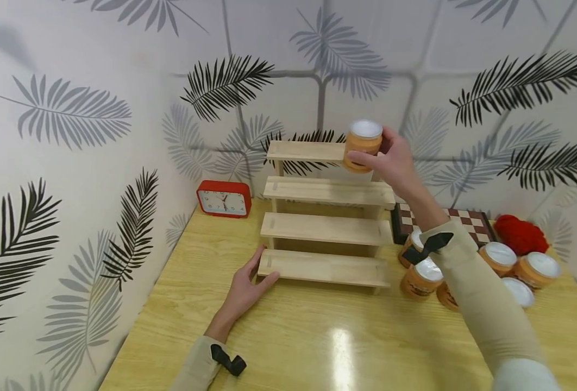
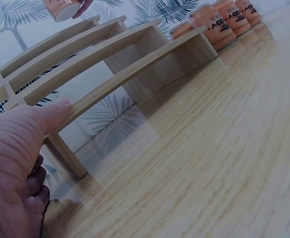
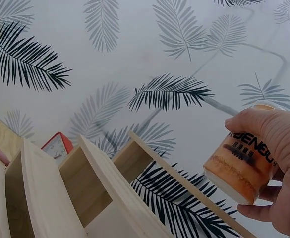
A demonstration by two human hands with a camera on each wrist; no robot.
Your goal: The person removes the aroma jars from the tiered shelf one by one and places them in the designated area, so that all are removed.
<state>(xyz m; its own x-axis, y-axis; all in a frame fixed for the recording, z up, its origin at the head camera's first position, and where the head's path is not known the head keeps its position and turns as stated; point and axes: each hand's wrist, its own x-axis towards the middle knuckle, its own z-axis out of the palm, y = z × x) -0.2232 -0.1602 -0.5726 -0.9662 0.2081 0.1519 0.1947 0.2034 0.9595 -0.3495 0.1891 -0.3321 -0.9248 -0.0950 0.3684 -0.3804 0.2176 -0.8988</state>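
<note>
The stepped wooden rack (image 1: 325, 209) stands on the yellow wood-grain table (image 1: 318, 347) against the leaf-patterned wall and serves as the reference for all positions. The right hand (image 1: 391, 157) holds an orange jar with a white lid (image 1: 363, 144) upright at the right end of the rack's top step; the fingers and thumb are curled round the jar's side, and the head view does not show whether its base touches the step. In the right wrist view the same jar (image 3: 244, 163) sits in the curled fingers (image 3: 268, 131) just beside the top step's edge. The left hand (image 1: 247, 287) rests on the table at the left end of the rack's lowest step, fingers nearly straight and holding nothing, with the thumb (image 2: 55, 111) touching that step's front edge. To the right of the rack lies a cluster of identical orange jars (image 1: 499, 266), partly hidden by the right forearm. Behind them lie a chessboard (image 1: 469, 221) and a red ball of yarn (image 1: 520, 234). A red clock (image 1: 224, 199) stands left of the rack, near the wall.
</note>
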